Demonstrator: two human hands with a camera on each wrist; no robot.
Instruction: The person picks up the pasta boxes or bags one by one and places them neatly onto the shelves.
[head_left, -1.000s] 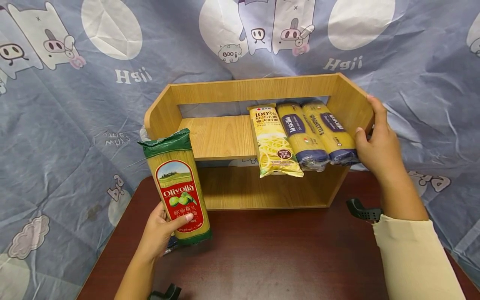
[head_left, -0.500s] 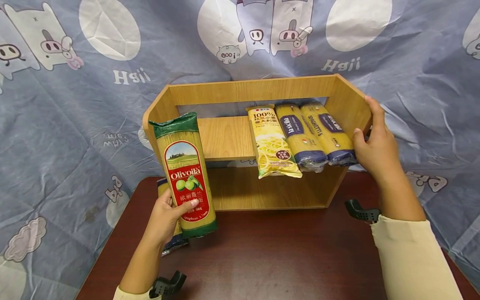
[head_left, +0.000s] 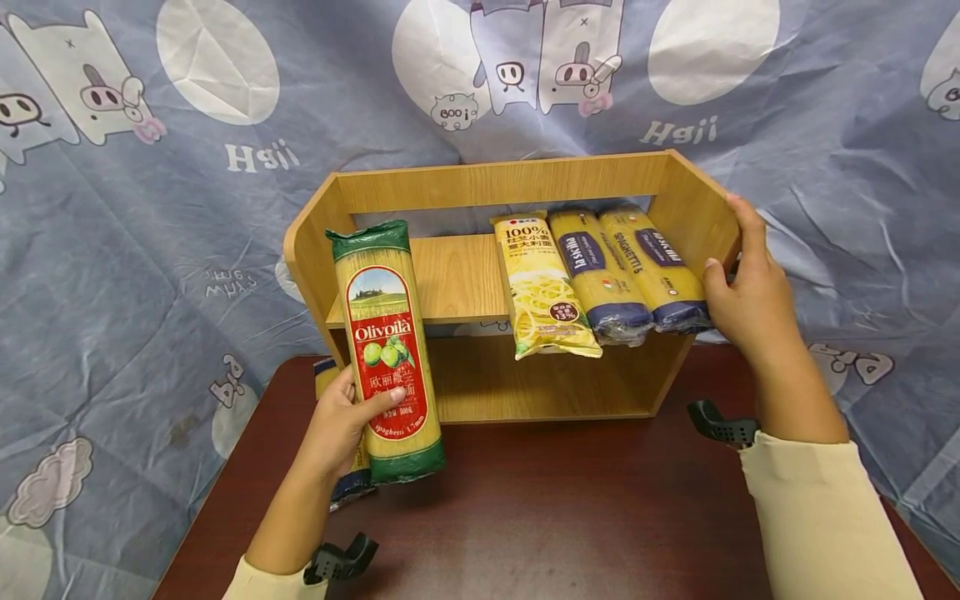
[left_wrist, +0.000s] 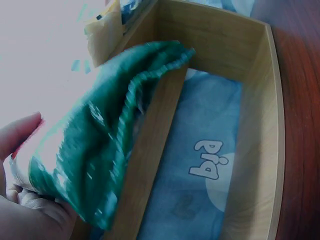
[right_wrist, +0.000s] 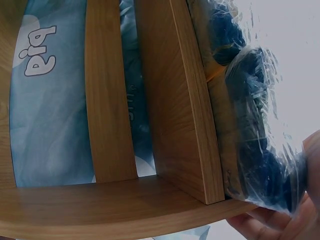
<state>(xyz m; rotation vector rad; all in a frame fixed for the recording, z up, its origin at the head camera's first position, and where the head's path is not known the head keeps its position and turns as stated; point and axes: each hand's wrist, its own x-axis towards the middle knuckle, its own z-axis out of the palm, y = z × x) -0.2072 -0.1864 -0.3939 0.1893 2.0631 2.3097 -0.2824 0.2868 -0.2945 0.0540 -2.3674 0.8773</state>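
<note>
My left hand (head_left: 341, 425) grips a green-ended pack of Olivoilà spaghetti (head_left: 390, 358) near its lower part, thumb across the red label. The pack is held nearly upright in front of the left side of a wooden shelf (head_left: 465, 321). In the left wrist view the pack's green end (left_wrist: 95, 135) overlaps the shelf boards. My right hand (head_left: 757, 292) holds the shelf's right side panel, thumb in front and fingers behind it. Beside that thumb, a blue-and-yellow spaghetti pack (head_left: 660, 262) lies on the upper board; its clear wrapped end (right_wrist: 265, 150) shows in the right wrist view.
Left of it on the upper board lie another blue-labelled spaghetti pack (head_left: 600, 271) and a yellow pasta pack (head_left: 543, 287), their ends jutting past the edge. Another blue-ended pack (head_left: 352, 483) lies on the dark table (head_left: 555, 508), partly behind my left hand. A printed cloth (head_left: 337, 83) hangs behind.
My left hand has carried the Olivoilà spaghetti pack up and to the right, tilting it more upright in front of the shelf. My right hand stays on the side panel.
</note>
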